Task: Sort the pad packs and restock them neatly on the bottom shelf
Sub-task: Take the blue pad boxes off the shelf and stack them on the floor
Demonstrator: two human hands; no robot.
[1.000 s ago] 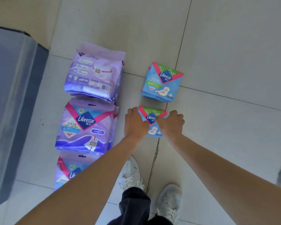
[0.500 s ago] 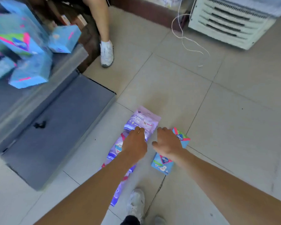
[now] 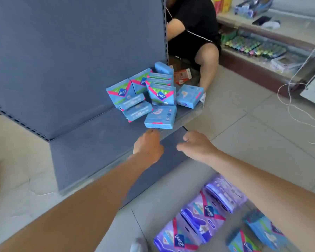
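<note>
Pad packs, purple [image 3: 198,220] and blue [image 3: 258,231], lie on the floor nearest the viewer. Beyond them, left hand [image 3: 148,148] and right hand [image 3: 198,147] reach forward holding nothing, fingers loosely curled. Farther on, blue packs [image 3: 151,99] sit jumbled on the bottom shelf [image 3: 98,142].

Forearms bare — no sleeves; pale shoe [image 3: 137,245] toe.

Sky-blue packs [image 3: 154,96] with pink chevrons and green stripes fill the frame's centre on a slate-blue shelf [image 3: 91,142], purple pink-trimmed packs [image 3: 200,217] lower right.
</note>
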